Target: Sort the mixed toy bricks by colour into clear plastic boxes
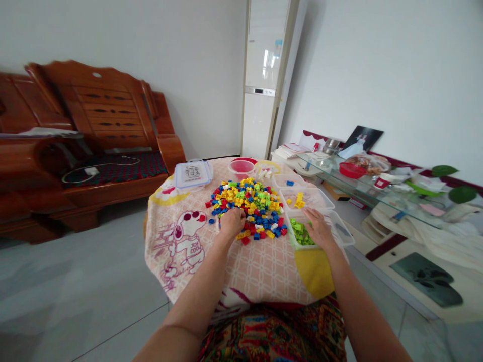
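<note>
A heap of small toy building bricks in red, blue, yellow and green lies on the cloth-covered round table. My left hand is at the near left side of the heap, its fingers curled down among the bricks. Whether a brick is between those fingertips is hidden. Over the nearest clear plastic box reaches my right hand, fingers stretched out above the green bricks inside it. Yellow bricks lie in the middle box, and a few blue bricks are in the far one.
Behind the heap stands a pink bowl. A lidded plastic box sits at the table's back left. A blue round piece lies left of the heap. To the right is a glass shelf with a red bowl; a wooden bench is left.
</note>
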A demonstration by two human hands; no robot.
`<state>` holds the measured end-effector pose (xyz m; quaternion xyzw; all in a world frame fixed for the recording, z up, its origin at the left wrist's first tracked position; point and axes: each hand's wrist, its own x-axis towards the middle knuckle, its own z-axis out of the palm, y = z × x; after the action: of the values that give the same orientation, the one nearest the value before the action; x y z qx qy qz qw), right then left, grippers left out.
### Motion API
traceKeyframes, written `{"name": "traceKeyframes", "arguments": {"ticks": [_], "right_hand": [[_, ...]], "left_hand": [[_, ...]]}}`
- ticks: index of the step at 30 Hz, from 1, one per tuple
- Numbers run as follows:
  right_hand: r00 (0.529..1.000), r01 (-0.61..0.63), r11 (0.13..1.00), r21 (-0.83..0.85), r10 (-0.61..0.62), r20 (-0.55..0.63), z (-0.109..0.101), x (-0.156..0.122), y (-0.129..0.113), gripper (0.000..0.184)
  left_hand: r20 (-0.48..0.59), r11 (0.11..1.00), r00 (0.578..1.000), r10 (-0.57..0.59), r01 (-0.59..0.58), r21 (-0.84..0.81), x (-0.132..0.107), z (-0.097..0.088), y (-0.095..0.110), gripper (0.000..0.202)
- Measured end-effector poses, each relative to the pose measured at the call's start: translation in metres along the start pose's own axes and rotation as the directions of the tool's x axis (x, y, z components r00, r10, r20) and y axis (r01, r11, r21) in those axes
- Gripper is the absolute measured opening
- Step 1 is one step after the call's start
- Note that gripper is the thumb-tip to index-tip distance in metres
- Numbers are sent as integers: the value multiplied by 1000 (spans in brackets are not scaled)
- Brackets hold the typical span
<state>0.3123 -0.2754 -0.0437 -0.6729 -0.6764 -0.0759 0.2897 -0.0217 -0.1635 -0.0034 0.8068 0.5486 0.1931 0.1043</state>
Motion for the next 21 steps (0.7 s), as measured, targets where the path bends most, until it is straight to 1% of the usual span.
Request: {"name": "traceKeyframes", "arguments": {"ticks": [2, 4, 7, 9, 12, 14, 16, 19, 21], "right_hand": [[1000, 0, 1000, -4, 0, 0, 0, 0, -1, 58], [1000, 2, 1000, -6, -2, 0, 0, 0, -1, 58], [1000, 8, 1000, -2, -8, -7, 0, 0, -1, 58], [1000, 4, 1000, -1, -4, -5, -1, 0, -1, 58], [1000, -9, 1000, -4, 9, 11, -1, 0, -1, 58], [1000, -13, 1000, -9, 13, 19, -1, 0, -1, 59], [1000, -11, 1000, -11, 11, 17, -1, 0, -1, 60], [1000, -11, 1000, -9, 11, 11, 0, 0, 0, 60], [1000, -12, 1000, -5, 12, 10, 0, 0, 0, 59]], "left_hand": [[-30, 996, 999, -18, 15, -86, 2, 2, -2, 11], [-75, 973, 997, -30, 12, -229, 4, 5, -4, 8], [-155, 892, 988, -14, -57, -448, 6, 10, -4, 10], [-198, 841, 980, 20, -123, -527, 5, 13, 1, 11], [-222, 799, 970, 100, -212, -562, 1, 18, 14, 13], [-215, 768, 961, 172, -267, -582, -3, 24, 27, 16], [-206, 723, 944, 256, -329, -607, -7, 31, 40, 18], [-209, 653, 895, 393, -432, -623, -11, 44, 59, 18], [-230, 606, 848, 477, -507, -613, -14, 51, 70, 19]]}}
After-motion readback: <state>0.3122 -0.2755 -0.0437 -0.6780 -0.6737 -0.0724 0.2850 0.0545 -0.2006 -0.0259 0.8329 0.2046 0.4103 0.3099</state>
